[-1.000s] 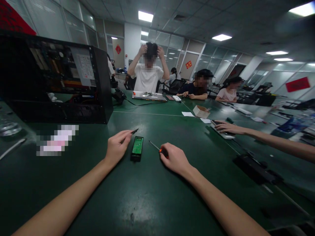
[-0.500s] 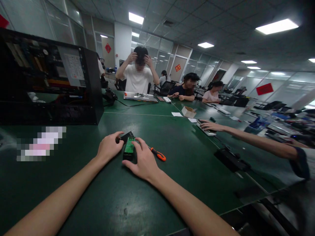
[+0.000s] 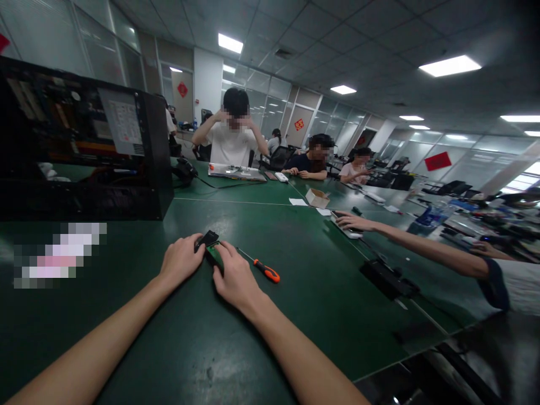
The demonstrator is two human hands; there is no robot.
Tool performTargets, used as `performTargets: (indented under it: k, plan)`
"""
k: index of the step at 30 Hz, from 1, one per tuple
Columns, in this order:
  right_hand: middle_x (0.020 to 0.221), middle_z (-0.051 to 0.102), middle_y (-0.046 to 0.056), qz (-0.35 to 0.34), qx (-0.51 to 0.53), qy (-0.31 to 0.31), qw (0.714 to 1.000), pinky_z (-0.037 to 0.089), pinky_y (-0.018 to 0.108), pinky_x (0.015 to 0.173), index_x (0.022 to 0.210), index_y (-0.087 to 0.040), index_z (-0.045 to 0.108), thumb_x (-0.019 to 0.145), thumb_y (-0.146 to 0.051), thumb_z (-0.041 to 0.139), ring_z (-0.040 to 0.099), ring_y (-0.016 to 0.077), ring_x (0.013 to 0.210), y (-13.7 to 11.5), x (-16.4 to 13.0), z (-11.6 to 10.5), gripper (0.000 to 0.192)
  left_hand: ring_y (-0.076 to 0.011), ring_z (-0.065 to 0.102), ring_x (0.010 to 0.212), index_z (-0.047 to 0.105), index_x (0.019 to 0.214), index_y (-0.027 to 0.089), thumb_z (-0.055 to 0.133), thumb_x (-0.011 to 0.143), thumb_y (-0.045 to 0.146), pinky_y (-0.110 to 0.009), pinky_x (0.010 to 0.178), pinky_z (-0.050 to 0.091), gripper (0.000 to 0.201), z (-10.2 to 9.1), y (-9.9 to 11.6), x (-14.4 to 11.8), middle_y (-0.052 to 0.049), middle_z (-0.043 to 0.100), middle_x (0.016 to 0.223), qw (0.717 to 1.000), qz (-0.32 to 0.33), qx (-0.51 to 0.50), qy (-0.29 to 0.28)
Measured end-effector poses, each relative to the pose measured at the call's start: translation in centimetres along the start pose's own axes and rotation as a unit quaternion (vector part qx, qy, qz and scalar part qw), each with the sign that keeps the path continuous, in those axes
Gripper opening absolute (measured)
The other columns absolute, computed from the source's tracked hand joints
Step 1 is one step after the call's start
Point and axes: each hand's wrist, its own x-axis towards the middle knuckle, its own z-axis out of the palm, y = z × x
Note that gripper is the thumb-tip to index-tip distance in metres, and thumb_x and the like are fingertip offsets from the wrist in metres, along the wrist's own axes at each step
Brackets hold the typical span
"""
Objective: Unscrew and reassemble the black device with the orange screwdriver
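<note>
My left hand [image 3: 182, 259] is closed on a small flat black cover [image 3: 207, 239], pinched between thumb and fingers just above the table. Right beside it, my right hand [image 3: 237, 277] grips a black-cased device with a green circuit board [image 3: 216, 257] showing. Its fingers lie over the far end of the board and its thumb is along the near side, so much of the device is hidden. Cover and device meet or nearly touch; which, I cannot tell. An orange-and-black screwdriver [image 3: 266, 271] lies to the right of my right hand, its shaft pointing away toward the left.
An open black computer case [image 3: 156, 152] stands at the left on the green table [image 3: 202, 349]. To the right, a co-worker's hand [image 3: 354, 221] rests on a device near a black box [image 3: 386, 278]. Farther back are a small cardboard box [image 3: 317, 198] and seated people.
My right fingers now cover more of the green board, and the device has turned. More of the black cover shows beside it. The whole view has shifted slightly.
</note>
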Motion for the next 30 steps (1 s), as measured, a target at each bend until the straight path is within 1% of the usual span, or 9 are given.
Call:
performTargets:
  k: [3, 6, 12, 16, 20, 24, 26, 28, 30]
  plan:
    - [0.148, 0.053, 0.015, -0.027, 0.047, 0.057, 0.997, 0.041, 0.042, 0.117, 0.137, -0.016, 0.054, 0.086, -0.019, 0.056, 0.050, 0.0233, 0.139, 0.7, -0.3, -2.2, 0.051, -0.0312, 0.072, 0.094, 0.064, 0.133, 0.016, 0.044, 0.093, 0.032, -0.037, 0.081, 0.054, 0.047, 0.1, -0.1, -0.1, -0.014, 0.077, 0.107, 1.000, -0.009, -0.028, 0.007]
    - [0.151, 0.052, 0.014, 0.000, 0.025, 0.116, 0.993, 0.038, 0.045, 0.119, 0.133, -0.017, 0.059, 0.083, -0.018, 0.058, 0.050, 0.0244, 0.139, 3.5, -1.2, -7.0, 0.050, -0.0323, 0.073, 0.092, 0.066, 0.130, 0.019, 0.045, 0.094, 0.033, -0.038, 0.078, 0.054, 0.044, 0.3, -0.1, -0.2, -0.014, 0.077, 0.106, 0.999, -0.013, -0.050, 0.009]
    - [0.124, 0.072, 0.013, 0.231, -0.177, 0.097, 0.952, 0.051, 0.042, 0.102, 0.133, -0.016, 0.065, 0.085, -0.027, 0.056, 0.069, 0.0275, 0.112, 15.2, -4.1, -19.7, 0.050, -0.0327, 0.071, 0.101, 0.062, 0.133, 0.013, 0.036, 0.097, 0.028, -0.042, 0.088, 0.053, 0.047, 0.4, 0.2, 0.2, -0.018, 0.073, 0.114, 0.992, -0.017, -0.120, 0.045]
    - [0.128, 0.069, 0.018, 0.291, -0.242, 0.057, 0.924, 0.049, 0.041, 0.102, 0.129, -0.011, 0.067, 0.078, -0.024, 0.061, 0.066, 0.0319, 0.118, 20.8, -5.7, -24.1, 0.053, -0.0309, 0.066, 0.109, 0.059, 0.132, 0.010, 0.032, 0.098, 0.028, -0.041, 0.095, 0.051, 0.047, 0.3, 0.3, 0.7, -0.018, 0.069, 0.121, 0.977, -0.045, -0.186, 0.099]
    - [0.116, 0.074, 0.017, 0.336, -0.285, 0.012, 0.898, 0.052, 0.040, 0.092, 0.120, -0.013, 0.071, 0.072, -0.021, 0.067, 0.071, 0.0321, 0.105, 23.5, -6.4, -24.8, 0.049, -0.0284, 0.066, 0.100, 0.064, 0.122, 0.015, 0.043, 0.094, 0.034, -0.041, 0.092, 0.051, 0.041, 1.0, 0.8, 0.5, -0.011, 0.070, 0.107, 0.931, -0.076, -0.333, 0.127]
    - [0.121, 0.070, 0.027, 0.334, -0.301, 0.019, 0.893, 0.051, 0.051, 0.093, 0.126, -0.006, 0.064, 0.073, -0.016, 0.066, 0.067, 0.0391, 0.112, 23.2, -6.1, -23.4, 0.054, -0.0253, 0.065, 0.100, 0.064, 0.120, 0.016, 0.046, 0.092, 0.037, -0.035, 0.086, 0.053, 0.039, 2.3, 2.5, -0.5, -0.009, 0.069, 0.105, 0.888, -0.070, -0.441, 0.108]
    - [0.137, 0.060, 0.029, 0.296, -0.302, 0.033, 0.906, 0.046, 0.056, 0.101, 0.136, -0.007, 0.057, 0.081, -0.020, 0.062, 0.057, 0.0391, 0.128, 21.4, -5.3, -21.1, 0.056, -0.0232, 0.066, 0.098, 0.059, 0.124, 0.017, 0.048, 0.090, 0.034, -0.033, 0.082, 0.054, 0.040, 2.6, 3.7, -1.3, -0.008, 0.067, 0.106, 0.846, -0.093, -0.518, 0.086]
    - [0.151, 0.050, 0.022, 0.227, -0.273, 0.029, 0.934, 0.041, 0.049, 0.111, 0.147, -0.014, 0.047, 0.091, -0.028, 0.057, 0.047, 0.0311, 0.141, 18.3, -4.4, -17.6, 0.058, -0.0209, 0.067, 0.095, 0.056, 0.125, 0.017, 0.050, 0.088, 0.029, -0.031, 0.080, 0.054, 0.039, 2.5, 5.1, -2.3, -0.008, 0.065, 0.106, 0.792, -0.125, -0.596, 0.051]
    - [0.154, 0.048, 0.017, 0.117, -0.143, 0.012, 0.983, 0.040, 0.044, 0.115, 0.155, -0.016, 0.036, 0.098, -0.037, 0.051, 0.048, 0.0247, 0.141, 14.4, -3.6, -13.2, 0.062, -0.0195, 0.068, 0.089, 0.055, 0.124, 0.018, 0.055, 0.087, 0.028, -0.032, 0.079, 0.054, 0.038, 2.2, 6.4, -3.3, -0.007, 0.065, 0.104, 0.742, -0.137, -0.656, -0.022]
